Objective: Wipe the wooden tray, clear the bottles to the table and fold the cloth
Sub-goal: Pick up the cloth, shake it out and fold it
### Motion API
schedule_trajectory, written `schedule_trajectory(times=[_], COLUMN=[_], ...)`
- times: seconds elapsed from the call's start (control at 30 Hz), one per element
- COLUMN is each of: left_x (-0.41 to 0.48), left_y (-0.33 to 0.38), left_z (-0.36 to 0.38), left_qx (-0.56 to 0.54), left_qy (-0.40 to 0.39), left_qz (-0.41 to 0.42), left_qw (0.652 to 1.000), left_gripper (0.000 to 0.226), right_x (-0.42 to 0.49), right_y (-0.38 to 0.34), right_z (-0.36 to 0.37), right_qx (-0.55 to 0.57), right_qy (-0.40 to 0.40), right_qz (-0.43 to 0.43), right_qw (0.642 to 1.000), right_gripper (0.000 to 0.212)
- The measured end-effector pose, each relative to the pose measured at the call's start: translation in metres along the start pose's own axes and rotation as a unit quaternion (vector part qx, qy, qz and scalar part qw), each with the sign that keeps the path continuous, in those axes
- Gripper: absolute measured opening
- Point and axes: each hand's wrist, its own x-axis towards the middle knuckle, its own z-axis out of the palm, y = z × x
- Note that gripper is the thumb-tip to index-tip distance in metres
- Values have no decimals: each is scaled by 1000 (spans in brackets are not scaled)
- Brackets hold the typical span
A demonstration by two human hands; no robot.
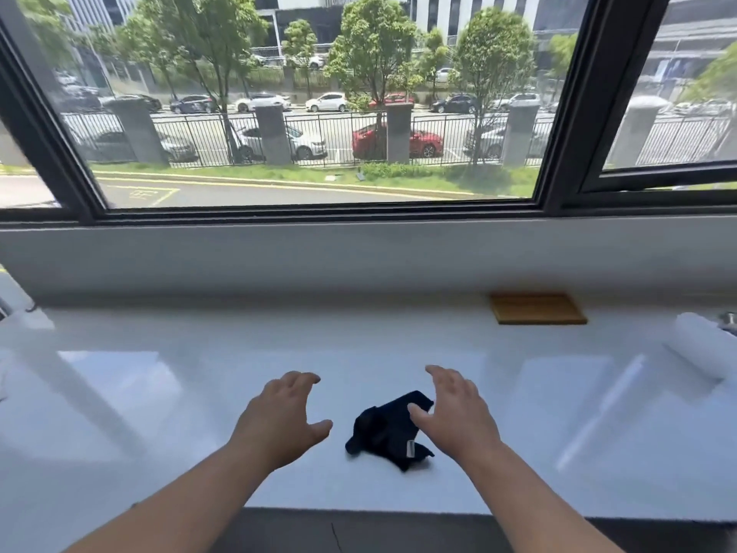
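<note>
left hand (279, 417): fingers spread and empty, above the white bench (159, 413), left of the cloth | right hand (454, 413): fingers loose, holding nothing, thumb at the cloth's right edge | cloth (387, 431): dark, crumpled, lying between both hands | wooden tray (537, 308): far right, at the bench's back edge, bare

A glossy white table (279, 353) is running under the window. A crumpled dark cloth (389, 431) is lying near its front edge, a wooden tray (537, 308) is sitting at the back right, and a white roll (700, 345) is resting at far right.
</note>
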Motion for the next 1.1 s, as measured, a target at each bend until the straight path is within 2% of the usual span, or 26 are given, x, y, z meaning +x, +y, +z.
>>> schedule_trajectory(times=[0.3,0.53,0.6,0.7,0.8,0.9,1.0,1.1], left_x=[93,162,180,200,213,225,240,257], left_y=[18,10,7,4,-1,-6,-4,11], left_z=[82,152,170,188,190,173,140,93], left_qx=[10,7,29,64,58,6,-63,-139], left_qy=[-112,-222,-242,-253,-249,-266,-263,-204], left_qz=[66,145,163,188,201,190,182,188], left_qw=[991,964,956,947,946,945,945,951], left_gripper=[75,74,74,68,54,34,13,5], right_x=[42,72,82,90,97,115,139,160], right_y=[29,31,32,31,23,3,-24,-49], right_z=[76,137,154,171,165,128,70,6], right_qx=[-36,-88,-93,-87,-45,16,60,113], right_qy=[-78,-155,-172,-181,-150,-81,-16,60], right_qz=[54,138,161,192,202,179,121,74], right_qw=[995,974,967,961,967,980,991,989], right_gripper=[75,76,70,50,30,14,12,12])
